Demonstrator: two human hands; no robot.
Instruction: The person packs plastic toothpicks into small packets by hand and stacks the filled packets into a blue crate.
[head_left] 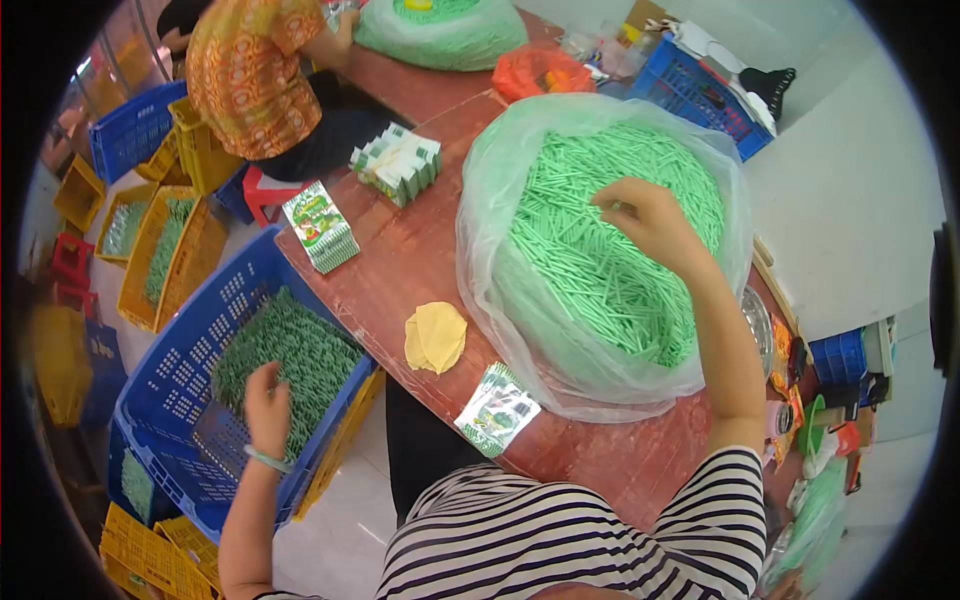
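Note:
My right hand [648, 220] is over a large clear plastic bag [490, 290] full of thin light-green sticks [590, 270]. Its fingers are curled toward the thumb; whether a stick is between them I cannot make out. Lower left, my left hand [268, 408] hangs over a blue plastic crate [175, 440], thumb and fingers slightly apart, with nothing visible in it. Inside that crate lie many small green packed pieces [300, 350]. Between the hands, on the red table [400, 270], are a yellow round cloth or pad [436, 338] and a stack of green-and-white printed packets [497, 410].
More packet stacks [320, 228] [398, 165] stand near the table's left edge. A co-worker in an orange patterned top [250, 80] sits beyond, near another bag of green sticks [440, 40]. Yellow crates [170, 260] crowd the floor at left. A blue basket [700, 95] stands at the back right.

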